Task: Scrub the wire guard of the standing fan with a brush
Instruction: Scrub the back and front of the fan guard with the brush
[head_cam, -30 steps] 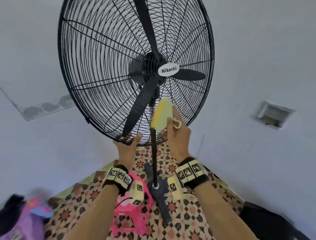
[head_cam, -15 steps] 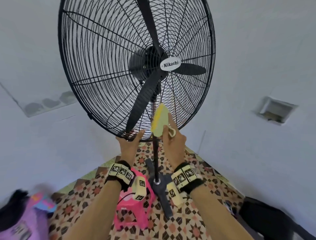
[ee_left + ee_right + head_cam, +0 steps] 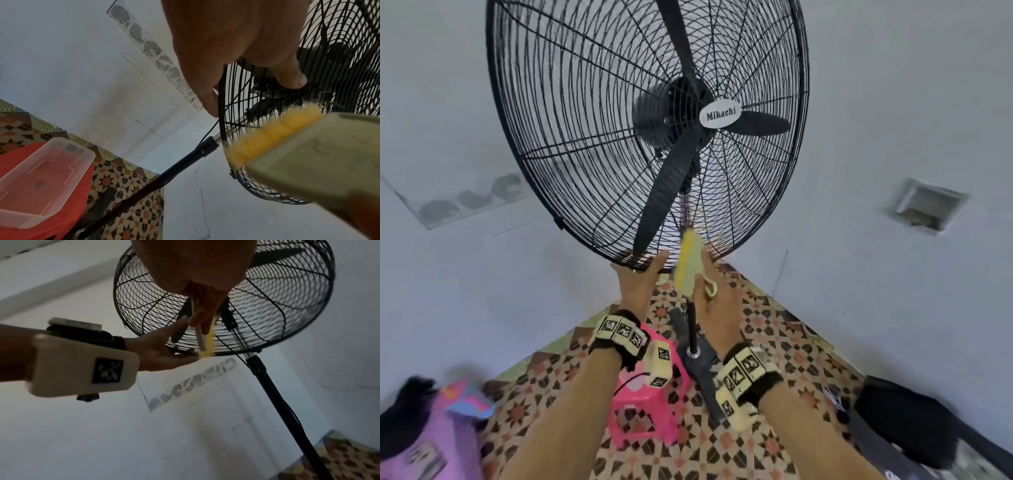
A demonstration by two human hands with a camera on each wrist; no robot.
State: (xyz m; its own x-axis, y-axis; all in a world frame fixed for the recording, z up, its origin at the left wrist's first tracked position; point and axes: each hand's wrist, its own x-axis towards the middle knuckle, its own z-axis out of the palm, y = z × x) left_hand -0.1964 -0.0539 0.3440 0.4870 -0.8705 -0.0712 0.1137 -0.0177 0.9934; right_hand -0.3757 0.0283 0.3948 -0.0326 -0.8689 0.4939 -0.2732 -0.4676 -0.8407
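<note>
The standing fan's black wire guard [image 3: 571, 144] fills the upper head view. My left hand [image 3: 637, 277] grips its bottom rim, fingers hooked into the wires [image 3: 236, 97]. My right hand [image 3: 710, 294] holds a brush [image 3: 690, 263] with a pale green back and yellow bristles. The brush stands upright against the guard's lowest part, just right of my left hand. In the left wrist view the bristles [image 3: 267, 136] press on the wires. The right wrist view shows the brush [image 3: 200, 339] reaching down to the rim beside my left hand [image 3: 160, 353].
The fan's black pole [image 3: 691, 325] runs down between my wrists to a base on the patterned floor. A pink stool [image 3: 643, 407] stands left of it with a clear plastic tub [image 3: 45, 178] on top. A dark bag [image 3: 893, 411] lies right. Walls stand close behind.
My right hand has drawn the brush down the guard from above the rim to the bottom edge. My left hand has kept its hold on the rim.
</note>
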